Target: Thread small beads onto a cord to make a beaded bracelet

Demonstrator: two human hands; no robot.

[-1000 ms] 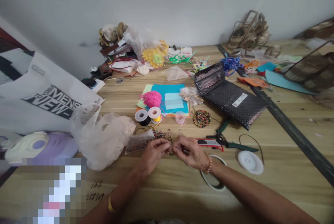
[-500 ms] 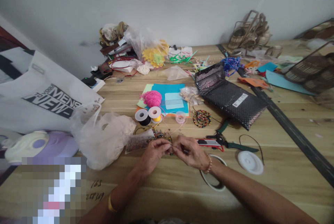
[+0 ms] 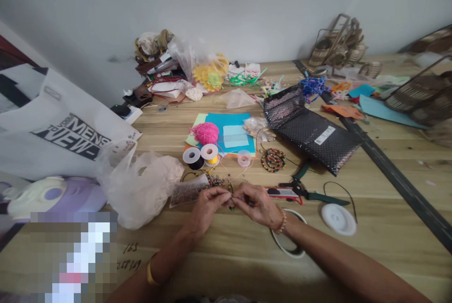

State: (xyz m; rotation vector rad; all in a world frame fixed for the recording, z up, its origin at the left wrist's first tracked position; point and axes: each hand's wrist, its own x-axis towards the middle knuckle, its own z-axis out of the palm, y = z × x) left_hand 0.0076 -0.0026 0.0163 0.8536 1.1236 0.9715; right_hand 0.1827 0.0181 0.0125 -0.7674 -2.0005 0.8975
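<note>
You are holding your left hand (image 3: 209, 205) and right hand (image 3: 254, 205) close together over the counter (image 3: 226, 251), and the fingers of both are pinching a thin strand (image 3: 231, 196) near the middle of the view; its material is showing too small to tell. Small beads (image 3: 232, 208) are peeking out just below your fingertips. From that strand, loose beads (image 3: 215, 180) are lying at 10 o'clock and a clear bag of beads (image 3: 189, 191) at 9 o'clock. A black spool (image 3: 194, 161) and a yellow spool (image 3: 211, 155) are standing side by side toward 11 o'clock. A coil of strung beads (image 3: 273, 159) is resting between 1 and 2 o'clock, and a box cutter (image 3: 286, 193) is lying at 3 o'clock.
</note>
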